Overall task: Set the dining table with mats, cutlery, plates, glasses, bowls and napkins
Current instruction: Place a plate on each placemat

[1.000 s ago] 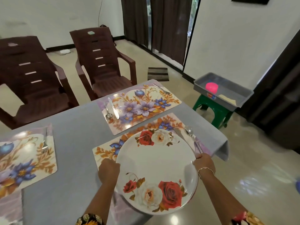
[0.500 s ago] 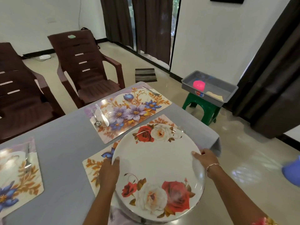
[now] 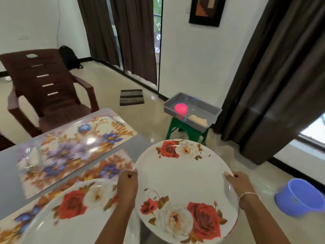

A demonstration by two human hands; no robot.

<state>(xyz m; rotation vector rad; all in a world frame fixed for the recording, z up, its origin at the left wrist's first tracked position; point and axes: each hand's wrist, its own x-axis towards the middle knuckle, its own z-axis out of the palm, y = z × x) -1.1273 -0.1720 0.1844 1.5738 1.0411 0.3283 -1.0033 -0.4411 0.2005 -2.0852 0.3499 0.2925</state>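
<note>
I hold a white plate with red and white roses (image 3: 182, 173) in both hands, out past the table's right end and above the floor. My left hand (image 3: 127, 184) grips its left rim and my right hand (image 3: 241, 184) its right rim. A second rose plate (image 3: 73, 217) lies on the near floral mat (image 3: 105, 171) at the lower left. Behind it is another floral mat (image 3: 73, 148), with blurred cutlery (image 3: 29, 161) at its left end.
The grey table (image 3: 8, 173) fills the left side, with a brown plastic chair (image 3: 45, 88) behind it. To the right, a grey tray (image 3: 202, 106) holding a pink cup (image 3: 180, 108) sits on a green stool (image 3: 186, 129). A blue tub (image 3: 299, 198) stands on the floor.
The plate in my hands has shifted right, off the near mat and beyond the table's end. A second rose plate now lies on that mat. My view has turned right.
</note>
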